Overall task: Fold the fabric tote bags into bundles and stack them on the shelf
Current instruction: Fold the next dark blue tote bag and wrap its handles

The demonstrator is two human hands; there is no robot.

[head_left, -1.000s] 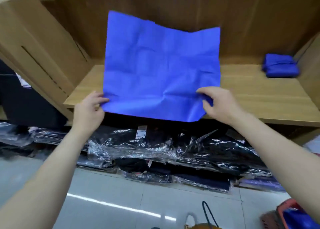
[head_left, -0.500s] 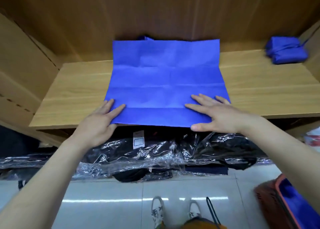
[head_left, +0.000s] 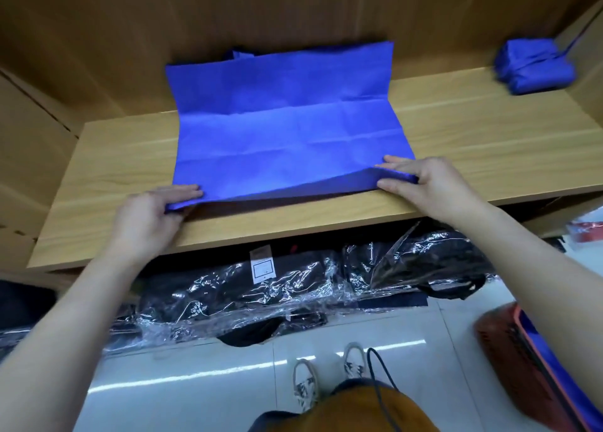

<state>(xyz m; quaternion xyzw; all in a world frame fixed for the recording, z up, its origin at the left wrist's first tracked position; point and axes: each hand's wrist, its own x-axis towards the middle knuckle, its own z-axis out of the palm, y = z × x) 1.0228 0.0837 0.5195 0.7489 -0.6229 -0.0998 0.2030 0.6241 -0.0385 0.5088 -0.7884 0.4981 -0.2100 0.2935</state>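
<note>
**Near edge lifted, first fold about to start**

The bag (head_left: 287,121) lies flat on the shelf (head_left: 489,144), its far part running up the back wall at 12 o'clock. Old creases cross it in a grid. The left hand (head_left: 146,213) pinches the corner at the bag's 8 o'clock, fingers on top and the cloth tucked under them. The right hand (head_left: 424,183) pinches the corner at 4 o'clock, fingers above the edge and thumb below. Between them the near hem is raised just off the wood, sagging a little in the middle.

A finished bundle (head_left: 535,66) sits at 2 o'clock, well apart, against the side wall. Plastic-wrapped dark packs (head_left: 261,288) lie under the shelf, and a red basket (head_left: 509,350) holding blue cloth stands at 4 o'clock on the floor.

The cloth looks thin, light and papery: it should keep a crease once pressed, but it will droop wherever it is not held, and it may slide on the smooth wood. The two near corners seem the right hold. Carrying both toward 12 o'clock together, along an existing crease, should keep the edges square. Something dark shows at the far edge, at 11 o'clock, probably the straps, which would need tucking in before bundling.
</note>
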